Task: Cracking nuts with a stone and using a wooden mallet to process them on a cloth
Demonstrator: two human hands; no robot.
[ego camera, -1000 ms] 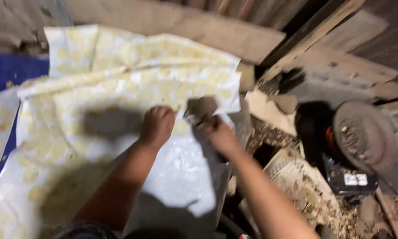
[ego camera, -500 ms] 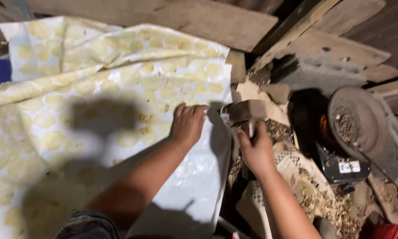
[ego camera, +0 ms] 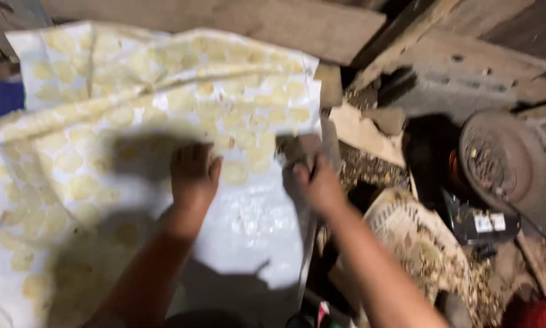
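Since 0.5 s ago the right hand [ego camera: 322, 187] has swung its hammer [ego camera: 302, 147] back over the sheet's right edge, and the left hand [ego camera: 194, 173] has slid a bit left. Left hand lies flat, fingers spread, pressing the white sheet w/ yellow blotches [ego camera: 133, 121], gripping nothing. Right hand is closed round the hammer handle (head blurred), just beside the left. Beyond the edge: a woven basket [ego camera: 418, 243], wood scraps [ego camera: 361, 130], a round rusty metal disc [ego camera: 503, 158].
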